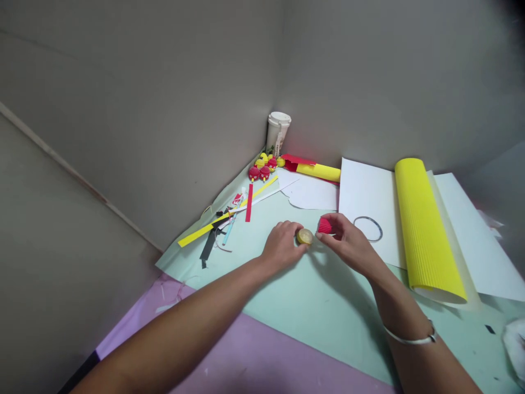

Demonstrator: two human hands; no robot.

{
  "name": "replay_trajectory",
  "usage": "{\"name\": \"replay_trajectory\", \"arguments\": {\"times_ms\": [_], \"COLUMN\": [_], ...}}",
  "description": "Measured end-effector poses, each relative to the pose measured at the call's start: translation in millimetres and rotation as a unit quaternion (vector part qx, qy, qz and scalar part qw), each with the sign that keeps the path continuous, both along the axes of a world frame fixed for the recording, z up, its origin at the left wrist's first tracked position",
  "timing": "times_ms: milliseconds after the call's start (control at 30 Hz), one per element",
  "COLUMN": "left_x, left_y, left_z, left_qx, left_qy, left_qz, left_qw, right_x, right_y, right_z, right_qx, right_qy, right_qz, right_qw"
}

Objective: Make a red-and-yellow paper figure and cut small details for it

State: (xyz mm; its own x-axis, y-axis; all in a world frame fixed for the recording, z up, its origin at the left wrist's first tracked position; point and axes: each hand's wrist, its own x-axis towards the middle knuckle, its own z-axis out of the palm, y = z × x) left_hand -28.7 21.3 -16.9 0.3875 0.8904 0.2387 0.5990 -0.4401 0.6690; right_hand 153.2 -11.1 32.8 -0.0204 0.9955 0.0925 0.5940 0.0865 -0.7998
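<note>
One tape roll (304,237), one red ridged piece (324,226)
Left hand (282,244) has fingers around the roll; right hand (348,242) pinches the piece with fingers.

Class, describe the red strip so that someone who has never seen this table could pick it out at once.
Start at the white lidded cup standing in the corner, then find the red and yellow balls clustered before it. The red strip begins just below them on the pale green sheet. Its solid red separates it from the yellow strip, white strip and black strip.
</note>
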Motion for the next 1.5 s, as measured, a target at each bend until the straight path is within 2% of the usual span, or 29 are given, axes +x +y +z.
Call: {"name": "replay_trajectory", "arguments": {"times_ms": [400, 667, 933, 1167, 1333, 1500], "left_x": [1.8, 0.6, -1.2, -1.1, -1.3, -0.5], "left_y": [1.2, 0.7, 0.7, 1.9, 2.2, 2.3], "left_z": [0.1, 0.1, 4.7, 1.5, 2.6, 2.8], "left_qx": [0.004, 0.004, -0.028, -0.044, -0.046, -0.043], "left_qy": [0.022, 0.026, 0.017, -0.002, -0.004, -0.003], "left_qz": [0.02, 0.027, 0.028, 0.036, 0.037, 0.045], "left_qw": [1.0, 0.999, 0.999, 0.998, 0.998, 0.998], "right_x": [-9.4, -16.8, -3.3, 4.8, 11.5, 13.1], "right_y": [6.4, 6.0, 7.5, 10.3, 12.8, 14.9], "right_z": [-10.2, -17.0, -6.5, -11.4, -21.4, -38.3], "right_qx": [0.033, 0.063, 0.068, 0.048, 0.032, 0.064], "right_qy": [-0.151, -0.122, -0.041, 0.005, -0.035, -0.127], "right_qz": [0.03, 0.01, -0.05, -0.068, -0.092, -0.106], "right_qw": [0.988, 0.99, 0.996, 0.997, 0.995, 0.984]}}
